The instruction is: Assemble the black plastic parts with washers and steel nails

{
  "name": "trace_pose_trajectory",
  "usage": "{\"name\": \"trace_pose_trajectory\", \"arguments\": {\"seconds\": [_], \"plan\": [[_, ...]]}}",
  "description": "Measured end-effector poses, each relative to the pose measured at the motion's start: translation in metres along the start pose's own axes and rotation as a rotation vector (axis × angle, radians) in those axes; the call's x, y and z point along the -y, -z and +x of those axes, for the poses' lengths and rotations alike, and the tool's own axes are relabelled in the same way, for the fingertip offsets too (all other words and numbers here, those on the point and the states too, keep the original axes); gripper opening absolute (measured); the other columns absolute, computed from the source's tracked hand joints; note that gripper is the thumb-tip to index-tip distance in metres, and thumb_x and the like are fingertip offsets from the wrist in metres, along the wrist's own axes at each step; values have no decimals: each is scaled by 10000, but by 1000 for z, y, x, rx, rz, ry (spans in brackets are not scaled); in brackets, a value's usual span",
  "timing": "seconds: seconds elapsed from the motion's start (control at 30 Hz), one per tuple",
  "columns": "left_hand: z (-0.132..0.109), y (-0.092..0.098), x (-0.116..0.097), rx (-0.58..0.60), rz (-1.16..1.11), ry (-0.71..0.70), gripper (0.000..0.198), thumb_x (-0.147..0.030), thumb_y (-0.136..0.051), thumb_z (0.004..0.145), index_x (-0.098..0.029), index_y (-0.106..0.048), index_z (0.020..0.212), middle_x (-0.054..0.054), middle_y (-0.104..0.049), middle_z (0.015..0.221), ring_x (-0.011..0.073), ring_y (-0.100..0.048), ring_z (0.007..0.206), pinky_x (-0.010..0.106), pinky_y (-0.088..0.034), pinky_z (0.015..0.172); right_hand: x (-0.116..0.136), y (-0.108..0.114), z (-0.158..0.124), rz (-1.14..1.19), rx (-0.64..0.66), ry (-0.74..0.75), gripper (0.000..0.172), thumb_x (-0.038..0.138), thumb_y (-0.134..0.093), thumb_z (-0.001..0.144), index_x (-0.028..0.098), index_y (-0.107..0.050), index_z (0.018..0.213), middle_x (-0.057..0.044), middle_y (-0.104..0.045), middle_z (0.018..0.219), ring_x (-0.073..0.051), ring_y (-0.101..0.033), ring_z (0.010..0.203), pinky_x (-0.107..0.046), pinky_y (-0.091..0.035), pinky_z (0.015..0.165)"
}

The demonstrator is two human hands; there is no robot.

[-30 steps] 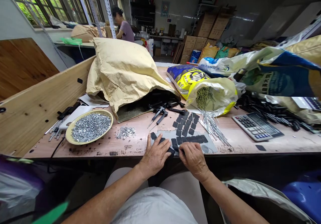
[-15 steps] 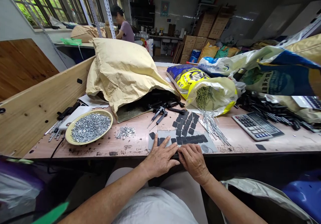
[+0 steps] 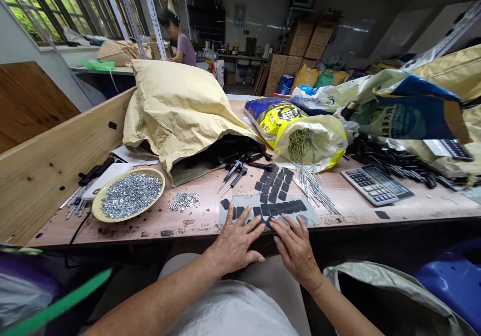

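My left hand (image 3: 237, 240) lies with its fingers spread over the front edge of a grey sheet (image 3: 311, 216), and nothing shows in its grasp. Beside it, my right hand (image 3: 295, 248) has its fingers stretched out at the sheet's near edge. A dark piece, partly hidden, lies between the fingertips of both hands. Along the sheet runs a row of black square pads (image 3: 280, 208). More black pads (image 3: 272, 184) are grouped on the table just behind the sheet.
A bowl of small metal nuts (image 3: 131, 195) and a loose heap of nuts (image 3: 184, 200) are at left. Behind stand a large paper sack (image 3: 184, 110) with black tools (image 3: 236, 170) and a yellow bag (image 3: 311, 140) spilling metal rods (image 3: 313, 188). A calculator (image 3: 376, 183) lies at right.
My right hand's curled fingers have opened and stretched out over the sheet. My left hand stays spread in about the same place. The camera view has shifted slightly.
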State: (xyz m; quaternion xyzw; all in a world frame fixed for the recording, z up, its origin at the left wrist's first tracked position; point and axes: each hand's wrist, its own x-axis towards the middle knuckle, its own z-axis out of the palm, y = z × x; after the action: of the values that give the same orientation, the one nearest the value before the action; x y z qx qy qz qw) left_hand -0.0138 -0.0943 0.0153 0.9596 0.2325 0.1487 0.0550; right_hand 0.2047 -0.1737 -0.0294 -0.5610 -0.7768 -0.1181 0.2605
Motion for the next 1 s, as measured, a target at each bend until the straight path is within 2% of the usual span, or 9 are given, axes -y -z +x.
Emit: {"name": "trace_pose_trajectory", "arguments": {"seconds": [0.13,0.3,0.5,0.6,0.73,0.87,1.0], "plan": [[-6,5,-12,-6,-51,22,678,-676,-436,859,-253,-470,1388,52,-548,1412,324,-214,1450,644,55,1149,-8,-7,9,-14,-24,-66,409,196,-403,970,229,-491,1368,-56,-594,1339,-269,-434,1329,-566,-257,1126],[-10,6,-21,-13,-57,17,696,-659,-462,858,-229,-450,1406,71,-554,1404,325,-246,1440,636,42,1157,-3,-11,14,-38,50,4,399,249,-424,972,236,-515,1360,-51,-554,1386,-291,-380,1362,-600,-234,1134],[-18,6,-16,5,-81,-20,664,-597,-501,874,-244,-417,1430,71,-543,1416,309,-267,1436,625,24,1163,-9,-4,0,-64,101,56,438,279,-454,966,267,-471,1403,-28,-516,1426,-308,-326,1396,-636,-178,1145],[-26,2,-10,23,-91,5,688,-589,-473,891,-236,-344,1468,88,-470,1477,296,-302,1424,618,20,1164,-12,0,-3,-39,104,39,473,291,-417,980,240,-403,1450,-44,-489,1448,-305,-296,1414,-632,-174,1146],[-34,-7,-7,-8,-63,71,712,-583,-449,903,-207,-296,1489,118,-448,1487,294,-310,1421,618,16,1165,0,0,6,-33,118,36,523,310,-403,982,199,-332,1489,-76,-484,1450,-306,-282,1422,-623,-178,1149],[-35,-16,-11,-34,-21,108,703,-583,-469,892,-210,-331,1473,109,-470,1474,296,-307,1423,611,14,1171,18,-8,16,-52,150,86,520,299,-456,963,219,-372,1470,-67,-508,1432,-317,-291,1416,-637,-160,1145],[-34,-19,-12,-29,-16,110,667,-558,-453,911,-207,-340,1466,99,-468,1477,283,-309,1423,586,77,1175,24,-11,12,-86,139,68,515,250,-461,957,242,-381,1466,-52,-510,1430,-335,-274,1421,-663,-122,1135]]}}
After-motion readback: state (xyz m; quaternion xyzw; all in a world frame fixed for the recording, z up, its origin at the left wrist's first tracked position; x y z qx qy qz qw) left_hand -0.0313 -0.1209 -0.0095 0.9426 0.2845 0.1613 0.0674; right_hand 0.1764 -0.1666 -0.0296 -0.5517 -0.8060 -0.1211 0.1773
